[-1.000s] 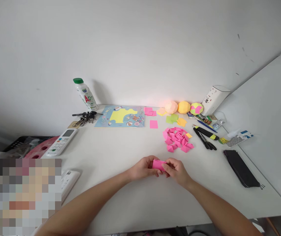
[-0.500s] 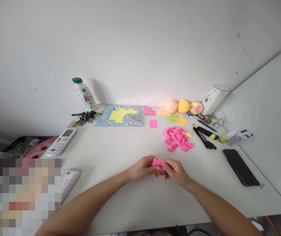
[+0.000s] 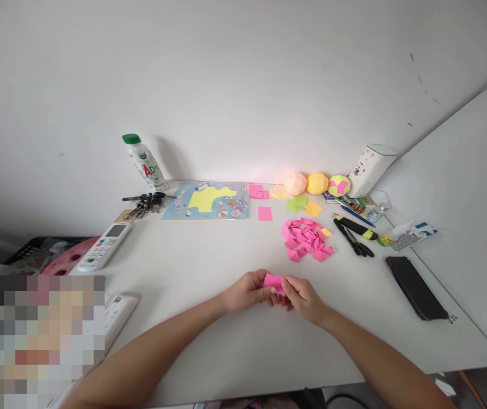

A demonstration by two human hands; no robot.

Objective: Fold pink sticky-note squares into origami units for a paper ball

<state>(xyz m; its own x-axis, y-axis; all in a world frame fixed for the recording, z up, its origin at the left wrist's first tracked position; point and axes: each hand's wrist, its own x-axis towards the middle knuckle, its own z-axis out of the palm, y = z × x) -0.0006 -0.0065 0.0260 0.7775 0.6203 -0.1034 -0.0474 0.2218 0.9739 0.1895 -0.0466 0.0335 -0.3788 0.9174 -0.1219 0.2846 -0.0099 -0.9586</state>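
Between my two hands is a pink sticky note, folded into a narrow rectangle and held just above the white table. My left hand grips its left end, thumb along the lower edge. At the right end, my right hand pinches it between thumb and fingers. Fingertips below the paper are partly hidden. Beyond my right hand lies a heap of folded pink paper pieces, with one small orange piece at its right side. A flat pink square note rests farther back.
Three paper balls line the wall. At right are scissors, a cutter and a black pouch. A blue booklet, keys, a bottle and a remote control stand or lie at left.
My right thumb and fingers have shifted slightly on the folded note, and its top edge looks flatter. The whole view has moved slightly; the table's things stay in place.
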